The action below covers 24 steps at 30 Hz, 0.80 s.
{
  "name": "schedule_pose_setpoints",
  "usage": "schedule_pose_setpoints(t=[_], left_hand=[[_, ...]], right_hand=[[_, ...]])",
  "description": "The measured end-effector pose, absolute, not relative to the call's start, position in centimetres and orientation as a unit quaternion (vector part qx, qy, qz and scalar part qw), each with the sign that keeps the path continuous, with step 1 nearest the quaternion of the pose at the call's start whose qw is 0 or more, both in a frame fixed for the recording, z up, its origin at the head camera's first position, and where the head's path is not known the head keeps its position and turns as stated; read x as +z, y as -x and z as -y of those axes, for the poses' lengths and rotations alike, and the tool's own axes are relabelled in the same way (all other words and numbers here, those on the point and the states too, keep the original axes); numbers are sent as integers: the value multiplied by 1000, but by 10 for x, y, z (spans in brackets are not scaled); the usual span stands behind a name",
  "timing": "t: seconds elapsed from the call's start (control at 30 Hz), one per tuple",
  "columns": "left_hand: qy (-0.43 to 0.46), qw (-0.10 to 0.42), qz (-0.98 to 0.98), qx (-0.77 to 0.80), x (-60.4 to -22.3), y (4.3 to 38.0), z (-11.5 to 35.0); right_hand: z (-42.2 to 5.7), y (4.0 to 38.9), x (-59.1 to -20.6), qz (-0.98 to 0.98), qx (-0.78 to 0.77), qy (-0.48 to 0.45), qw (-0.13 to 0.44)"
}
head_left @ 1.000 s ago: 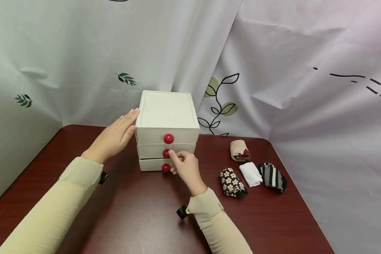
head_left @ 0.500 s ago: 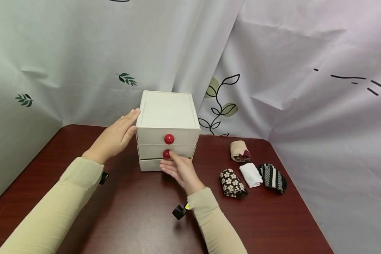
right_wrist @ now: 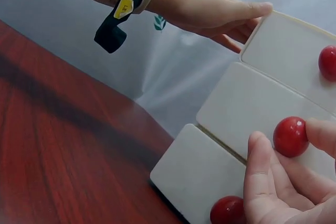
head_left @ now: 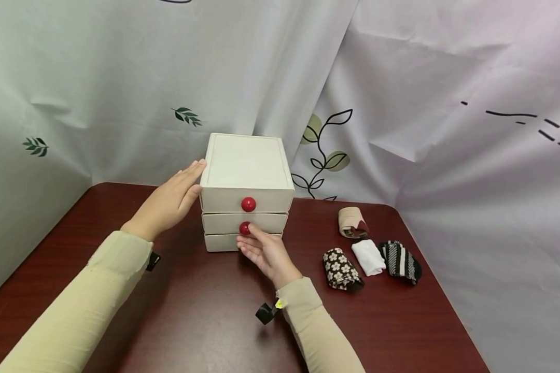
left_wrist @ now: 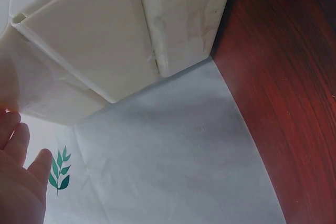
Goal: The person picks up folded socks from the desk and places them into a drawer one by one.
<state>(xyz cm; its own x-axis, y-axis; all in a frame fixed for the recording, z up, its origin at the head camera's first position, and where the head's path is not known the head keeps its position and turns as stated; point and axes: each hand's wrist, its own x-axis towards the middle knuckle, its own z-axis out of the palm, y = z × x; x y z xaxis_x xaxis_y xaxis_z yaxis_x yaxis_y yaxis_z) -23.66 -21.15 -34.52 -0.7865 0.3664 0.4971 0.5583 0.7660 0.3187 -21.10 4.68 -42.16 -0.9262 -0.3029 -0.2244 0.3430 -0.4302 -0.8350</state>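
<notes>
A white three-drawer box (head_left: 247,160) stands on the table, with a round red knob on each drawer. My left hand (head_left: 165,204) lies with straight fingers against its upper left side. In the right wrist view, that hand's fingertips reach the top drawer's edge. My right hand (head_left: 271,255) pinches the middle drawer's red knob (right_wrist: 290,137) between thumb and index finger, its other fingers extended below. The top knob (head_left: 249,204) is untouched. The bottom knob (right_wrist: 228,211) is hidden behind the right hand in the head view but shows in the right wrist view.
Right of the box on the dark red table (head_left: 191,321) lie folded socks: a beige one (head_left: 351,221), a white one (head_left: 369,257), a flowered one (head_left: 340,268) and a black striped one (head_left: 401,260). A pale curtain (head_left: 135,67) hangs behind.
My right hand's fingers have uncurled and shifted left across the bottom knob, while the thumb stays at the middle one. The middle drawer front has come slightly forward. The left hand is still.
</notes>
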Motion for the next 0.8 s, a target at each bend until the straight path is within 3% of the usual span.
schedule_pose_setpoints(t=[0.8], left_hand=[[258,211,916,-223,-343,236,209]], right_hand=[[-74,160,-430,-561,-791,14,244]])
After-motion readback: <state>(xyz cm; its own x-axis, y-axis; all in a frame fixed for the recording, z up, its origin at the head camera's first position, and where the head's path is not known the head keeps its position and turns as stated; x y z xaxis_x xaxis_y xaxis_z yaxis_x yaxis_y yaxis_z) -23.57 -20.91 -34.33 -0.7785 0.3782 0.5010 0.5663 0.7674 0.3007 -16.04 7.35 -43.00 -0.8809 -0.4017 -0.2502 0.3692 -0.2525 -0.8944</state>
